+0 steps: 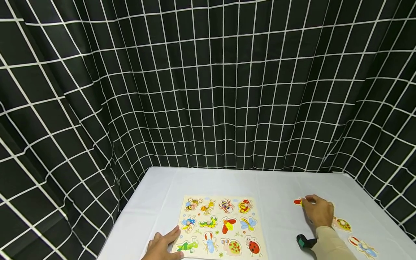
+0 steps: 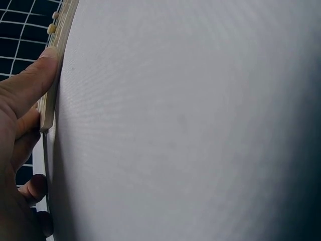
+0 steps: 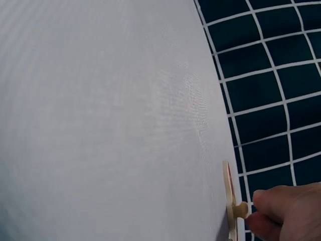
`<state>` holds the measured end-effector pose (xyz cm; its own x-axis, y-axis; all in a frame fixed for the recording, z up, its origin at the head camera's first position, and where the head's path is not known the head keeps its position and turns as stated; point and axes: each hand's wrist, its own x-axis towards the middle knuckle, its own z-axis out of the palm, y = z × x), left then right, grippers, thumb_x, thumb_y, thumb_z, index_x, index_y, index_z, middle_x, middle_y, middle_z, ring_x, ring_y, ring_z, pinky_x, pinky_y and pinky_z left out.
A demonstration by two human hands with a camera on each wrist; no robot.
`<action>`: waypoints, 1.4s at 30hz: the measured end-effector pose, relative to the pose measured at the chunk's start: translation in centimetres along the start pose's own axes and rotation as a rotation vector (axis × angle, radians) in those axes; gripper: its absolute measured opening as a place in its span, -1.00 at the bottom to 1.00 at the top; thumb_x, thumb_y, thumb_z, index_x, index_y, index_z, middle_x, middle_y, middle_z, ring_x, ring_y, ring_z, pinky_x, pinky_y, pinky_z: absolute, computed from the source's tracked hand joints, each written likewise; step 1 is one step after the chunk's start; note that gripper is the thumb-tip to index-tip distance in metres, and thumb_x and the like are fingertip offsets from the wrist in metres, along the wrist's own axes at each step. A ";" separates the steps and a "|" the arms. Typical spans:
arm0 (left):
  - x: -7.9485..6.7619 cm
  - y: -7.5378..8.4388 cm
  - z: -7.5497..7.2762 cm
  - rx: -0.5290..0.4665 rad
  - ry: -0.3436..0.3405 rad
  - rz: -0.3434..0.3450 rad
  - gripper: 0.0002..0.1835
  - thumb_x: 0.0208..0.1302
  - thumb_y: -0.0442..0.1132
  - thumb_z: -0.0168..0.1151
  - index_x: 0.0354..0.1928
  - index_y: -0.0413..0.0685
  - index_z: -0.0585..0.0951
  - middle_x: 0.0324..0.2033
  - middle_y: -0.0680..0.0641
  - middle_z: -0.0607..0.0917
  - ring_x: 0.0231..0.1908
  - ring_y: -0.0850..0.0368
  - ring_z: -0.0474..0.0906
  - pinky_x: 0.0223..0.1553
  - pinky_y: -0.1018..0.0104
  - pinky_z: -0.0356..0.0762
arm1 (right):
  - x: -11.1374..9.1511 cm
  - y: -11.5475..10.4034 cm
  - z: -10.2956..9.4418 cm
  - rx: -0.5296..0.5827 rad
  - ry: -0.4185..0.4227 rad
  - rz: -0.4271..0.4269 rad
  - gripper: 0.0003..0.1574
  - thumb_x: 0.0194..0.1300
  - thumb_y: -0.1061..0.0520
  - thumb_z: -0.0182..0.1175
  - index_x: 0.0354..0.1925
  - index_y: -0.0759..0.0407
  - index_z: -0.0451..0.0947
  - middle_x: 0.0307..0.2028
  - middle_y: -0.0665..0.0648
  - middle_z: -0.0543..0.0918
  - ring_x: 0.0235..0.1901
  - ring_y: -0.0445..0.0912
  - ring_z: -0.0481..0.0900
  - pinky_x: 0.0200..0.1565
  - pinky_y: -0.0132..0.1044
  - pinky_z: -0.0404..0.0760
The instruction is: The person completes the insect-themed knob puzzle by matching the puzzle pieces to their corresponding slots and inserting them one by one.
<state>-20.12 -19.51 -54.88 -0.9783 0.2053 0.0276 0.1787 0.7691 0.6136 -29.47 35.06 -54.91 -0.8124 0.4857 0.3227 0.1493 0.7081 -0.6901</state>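
Observation:
A wooden peg puzzle board point(image 1: 201, 236) with colourful insect pictures lies on the white table. My left hand point(image 1: 162, 245) holds its near left corner. In the left wrist view, the thumb point(image 2: 35, 75) lies along the board's edge point(image 2: 50, 103), with other fingers round the corner. Off to the right, my right hand point(image 1: 318, 211) pinches a puzzle piece point(image 1: 297, 202) with red and yellow on it. Its small wooden knob point(image 3: 241, 210) shows at the thumb and finger point(image 3: 273, 201) in the right wrist view. The hand covers much of this piece.
A snail piece point(image 1: 342, 224) and a stag beetle piece point(image 1: 363, 247) lie by the right forearm. A dark green and black device point(image 1: 305, 242) sits at the right wrist. Black curtain point(image 1: 224, 90) with white grid lines stands behind the white table point(image 1: 279, 187).

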 end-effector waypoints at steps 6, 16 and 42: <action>-0.3 0.0 0.1 -0.006 -0.004 0.000 -0.12 -0.22 0.10 0.55 0.22 -0.13 0.55 0.29 0.00 0.44 -0.35 0.13 0.17 -0.30 0.19 0.19 | 0.0 0.5 0.3 -0.044 -0.008 -0.058 -0.71 0.20 0.12 0.25 -0.25 0.36 0.65 -0.30 0.32 0.70 -0.23 0.26 0.42 -0.18 0.08 0.24; -0.2 0.5 0.5 -0.063 -0.012 -0.014 -0.11 -0.21 0.08 0.55 0.25 -0.10 0.52 0.30 -0.01 0.42 -0.40 0.04 0.14 -0.41 0.19 0.12 | 0.0 0.3 -0.6 -0.068 0.010 -0.087 -0.76 0.15 0.21 0.20 -0.29 0.38 0.65 -0.35 0.34 0.69 -0.29 0.26 0.39 -0.22 0.06 0.25; -0.7 0.3 -0.6 0.003 -0.035 -0.002 -0.11 -0.13 0.14 0.49 0.30 -0.07 0.47 0.35 0.03 0.36 -0.33 0.11 0.15 -0.31 0.22 0.15 | -1.1 -8.3 -1.5 0.040 0.116 -0.269 -0.80 0.14 0.22 0.29 -0.26 0.31 0.72 -0.48 0.22 0.68 -0.28 0.15 0.40 -0.29 -0.01 0.24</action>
<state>-19.42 -19.77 -54.29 -0.9744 0.2249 -0.0013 0.1773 0.7715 0.6111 -28.99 29.40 -48.57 -0.7493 0.3407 0.5678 -0.0867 0.7996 -0.5942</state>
